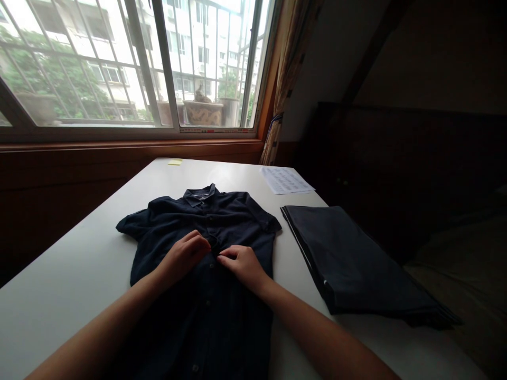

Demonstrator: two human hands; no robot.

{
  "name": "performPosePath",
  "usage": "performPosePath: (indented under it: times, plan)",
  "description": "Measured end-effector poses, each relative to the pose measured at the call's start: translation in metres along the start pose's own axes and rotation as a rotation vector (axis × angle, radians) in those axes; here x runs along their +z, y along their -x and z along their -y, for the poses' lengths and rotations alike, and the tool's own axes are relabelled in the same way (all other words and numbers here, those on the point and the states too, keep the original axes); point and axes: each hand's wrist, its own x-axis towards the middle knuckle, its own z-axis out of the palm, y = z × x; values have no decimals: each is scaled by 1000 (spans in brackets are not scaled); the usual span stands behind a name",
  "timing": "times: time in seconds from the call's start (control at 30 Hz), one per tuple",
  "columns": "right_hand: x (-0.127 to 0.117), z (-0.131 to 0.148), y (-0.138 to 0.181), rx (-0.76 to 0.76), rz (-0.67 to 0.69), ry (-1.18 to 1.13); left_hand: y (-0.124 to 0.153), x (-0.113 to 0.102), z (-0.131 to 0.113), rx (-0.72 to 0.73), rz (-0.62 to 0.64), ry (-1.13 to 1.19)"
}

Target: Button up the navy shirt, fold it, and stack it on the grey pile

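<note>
On the left side, the left hand (185, 253) has its fingertips pressed together, pinching the front strip of the dark shirt (201, 295). This shirt lies under both hands, spread on the white table (91, 258). Just right of these fingertips, the right hand (243, 265) pinches the same strip between thumb and forefinger. The laying flat looks done, with the collar (200, 194) beyond the fingers. I judge the work at the strip unfinished; which buttons are fastened, I cannot tell. Further right of the fingers, apart from the shirt, rests a dark folded cloth (352, 258).
</note>
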Motion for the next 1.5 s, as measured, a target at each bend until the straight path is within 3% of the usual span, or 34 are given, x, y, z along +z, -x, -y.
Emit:
performPosePath:
  times: [0.2,0.3,0.47,0.9,1.1,1.5]
  plan:
    - [-3,1,0,3,2,53,5,-11,4,165,309,-39]
    - [-3,0,1,0,4,67,5,-6,4,160,355,-82]
    - [-2,-2,0,-16,8,89,3,-1,0,154,345,-144]
    - [-2,-5,-1,1,24,98,3,0,-9,442,305,-516]
    - [-3,-2,-1,-10,42,87,2,-4,-16,444,158,-485]
    - [-5,-3,2,-5,54,22,2,1,-16,489,162,-506]
